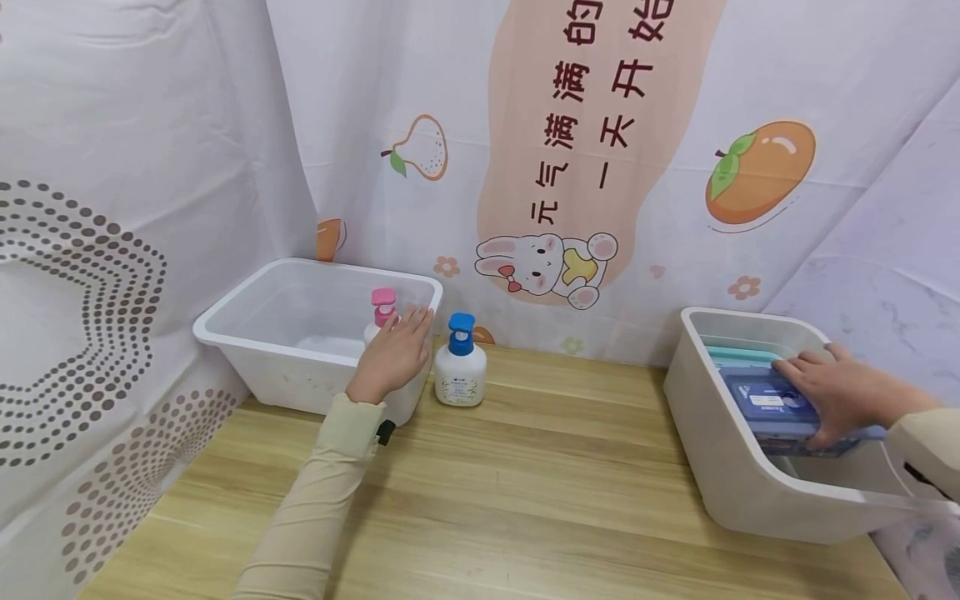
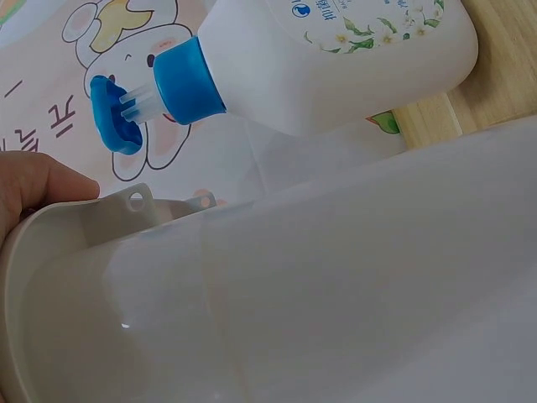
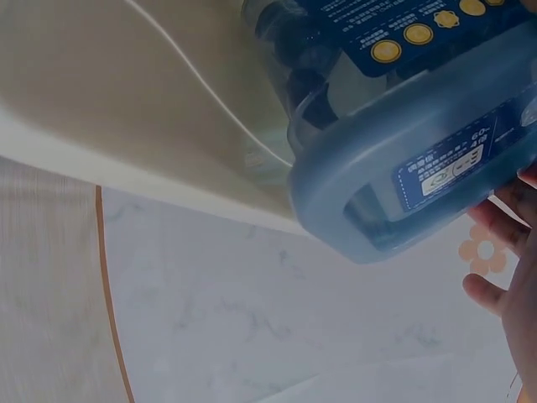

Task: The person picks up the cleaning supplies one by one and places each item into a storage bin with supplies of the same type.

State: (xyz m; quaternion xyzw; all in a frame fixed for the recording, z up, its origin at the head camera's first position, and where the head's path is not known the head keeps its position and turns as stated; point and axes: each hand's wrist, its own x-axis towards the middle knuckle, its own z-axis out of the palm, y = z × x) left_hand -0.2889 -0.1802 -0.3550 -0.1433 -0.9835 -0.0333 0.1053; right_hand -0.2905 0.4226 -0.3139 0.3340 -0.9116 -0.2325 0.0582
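Blue rectangular plastic box [image 1: 776, 408] is being gripped by the right hand [image 1: 847, 396] inside the deep off-white plastic bin [image 1: 708, 442] on the wood-grain table [image 1: 540, 475]; the left hand [image 1: 393, 350] is resting, fingers outstretched, over the rim of the white plastic tub [image 1: 288, 377].

Wooden counter [image 1: 525, 483]: left hand [image 1: 395, 348] on a white tub [image 1: 292, 358] holding a pink-pump bottle [image 1: 383, 297] — blue-pump bottle [image 1: 461, 371] beside it — right hand [image 1: 843, 392] gripping a blue container [image 1: 757, 396] in the right tub [image 1: 720, 450].

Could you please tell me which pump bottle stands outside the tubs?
The white bottle with the blue pump; the pink-pumped white bottle sits inside the left white plastic tub.
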